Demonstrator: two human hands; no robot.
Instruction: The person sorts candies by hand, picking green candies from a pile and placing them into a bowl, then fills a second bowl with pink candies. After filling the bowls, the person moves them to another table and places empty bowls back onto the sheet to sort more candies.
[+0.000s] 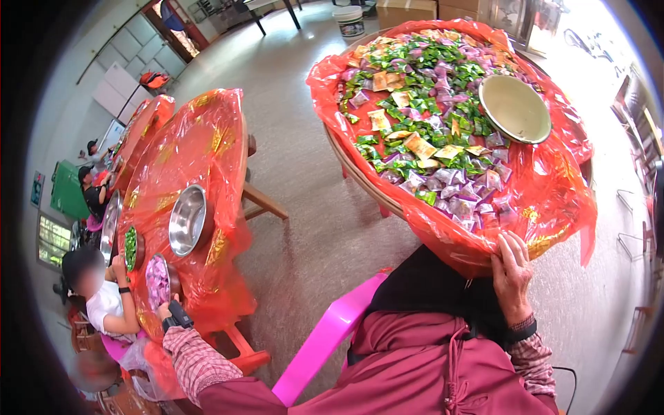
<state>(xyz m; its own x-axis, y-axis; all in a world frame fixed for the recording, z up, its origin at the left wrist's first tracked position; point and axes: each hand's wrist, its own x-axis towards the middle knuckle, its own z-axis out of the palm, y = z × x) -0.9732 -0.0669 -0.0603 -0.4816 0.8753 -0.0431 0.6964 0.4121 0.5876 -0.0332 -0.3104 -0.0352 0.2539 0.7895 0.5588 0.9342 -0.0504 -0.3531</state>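
Note:
My left hand (166, 309) reaches out to the side, at the near rim of a metal bowl of purple packets (158, 280); its fingertips are too small and partly hidden to read. My right hand (512, 273) lies at the near edge of the round table, fingers together and curled over the red plastic sheet (553, 197). Small green, purple and orange-white packets (443, 90) are heaped on that sheet. An empty cream bowl (515, 109) rests, tilted, on the right side of the heap.
A second red-covered table (190, 149) at left bears an empty steel bowl (187, 220) and a bowl of green packets (131, 249). A person in white (111, 304) sits beside it, others farther back. A pink stool (328, 335) stands by my legs; a white bucket (349, 22) stands behind.

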